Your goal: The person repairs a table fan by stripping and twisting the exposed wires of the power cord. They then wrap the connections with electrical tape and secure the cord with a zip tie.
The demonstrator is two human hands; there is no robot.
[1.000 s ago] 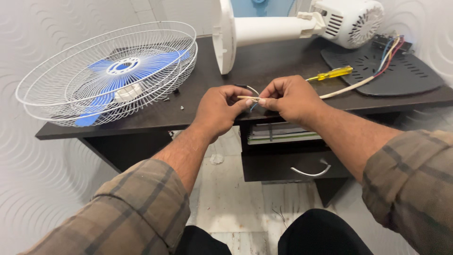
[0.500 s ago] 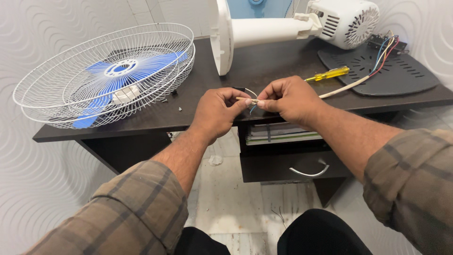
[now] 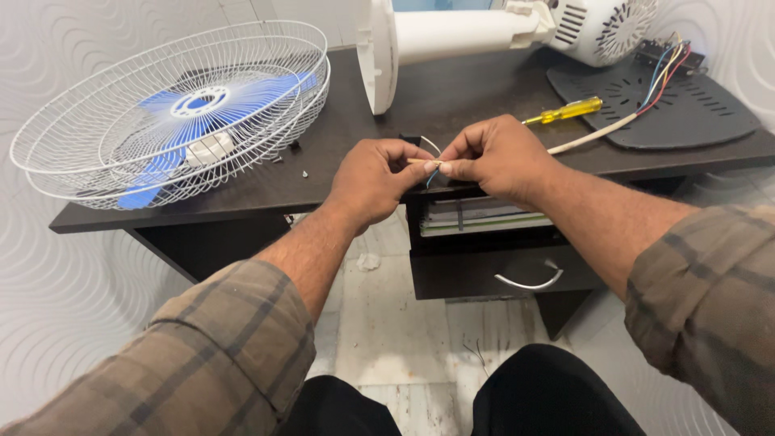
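My left hand (image 3: 373,182) and my right hand (image 3: 494,156) meet at the front edge of a dark desk (image 3: 323,173), both pinching the end of a thin white cable (image 3: 593,136). A bare wire tip and a short blue strand (image 3: 432,175) show between the fingertips. The cable runs right toward a black fan base plate (image 3: 658,105) with several coloured wires. A yellow-handled screwdriver (image 3: 563,111) lies just behind my right hand.
A white wire fan guard with blue blades (image 3: 182,117) lies on the desk's left. A white fan stand and motor housing (image 3: 500,28) lie across the back. Small screws (image 3: 305,172) sit near the guard. Below is a drawer (image 3: 508,274) and an open shelf with books.
Both hands stay together on the cable end with only slight finger movement. The view has shifted a little.
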